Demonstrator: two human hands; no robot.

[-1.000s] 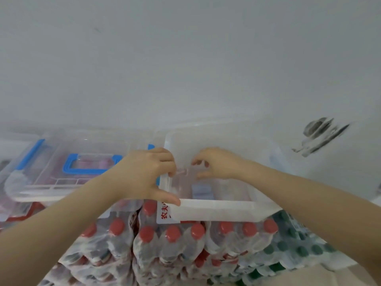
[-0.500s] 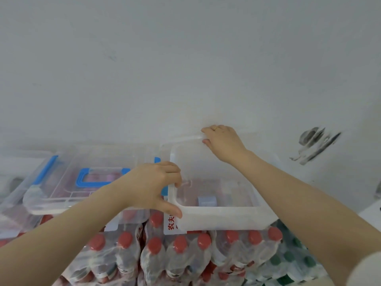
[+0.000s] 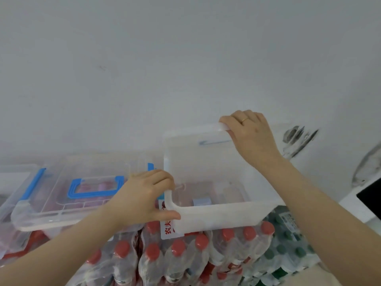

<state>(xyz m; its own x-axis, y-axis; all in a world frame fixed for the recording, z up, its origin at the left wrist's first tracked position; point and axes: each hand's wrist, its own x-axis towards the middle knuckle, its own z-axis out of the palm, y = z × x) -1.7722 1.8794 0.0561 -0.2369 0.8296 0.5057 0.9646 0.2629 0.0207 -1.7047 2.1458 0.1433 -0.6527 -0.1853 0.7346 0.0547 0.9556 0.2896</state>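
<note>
Left hand (image 3: 144, 195): bare, forearm uncovered to frame edge | Right hand (image 3: 252, 137): bare, forearm likewise uncovered | Ring (image 3: 244, 120): thin gold band, plain, on one finger of right hand

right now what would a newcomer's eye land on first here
Mid-frame, the right hand grips the top edge of the upright lid of a clear storage box, while the left hand holds its near left corner. The box sits on shrink-wrapped packs of red-capped bottles, with a blue-handled box to its left.
</note>
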